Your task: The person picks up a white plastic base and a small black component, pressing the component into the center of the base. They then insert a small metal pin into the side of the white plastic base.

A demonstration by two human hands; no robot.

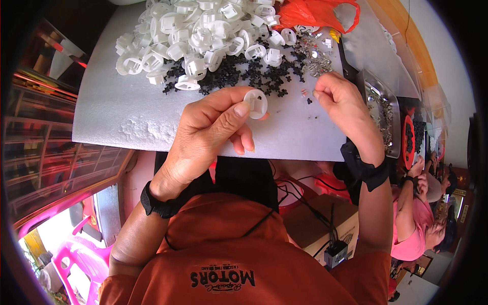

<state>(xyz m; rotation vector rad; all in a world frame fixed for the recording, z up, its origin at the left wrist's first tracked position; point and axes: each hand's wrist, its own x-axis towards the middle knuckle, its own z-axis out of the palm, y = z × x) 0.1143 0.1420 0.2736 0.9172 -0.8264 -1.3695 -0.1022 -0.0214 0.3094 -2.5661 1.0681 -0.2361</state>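
My left hand (211, 129) pinches a small round white plastic part (255, 103) between thumb and fingers, holding it just above the white foam board (117, 109). My right hand (341, 101) hovers to its right with fingertips pinched together; whether a tiny piece is in them I cannot tell. Behind both hands lies a heap of the same white plastic parts (198, 35), a spread of small black pieces (244, 76) in front of it, and a scatter of small metal bits (315, 58) near my right hand.
An orange plastic bag (317, 12) lies at the board's far right. A metal tray (384, 109) with metal pieces and a red dish (409, 140) of black pieces stand to the right. Another person in pink (417, 223) sits at right. A pink chair (76, 259) is lower left.
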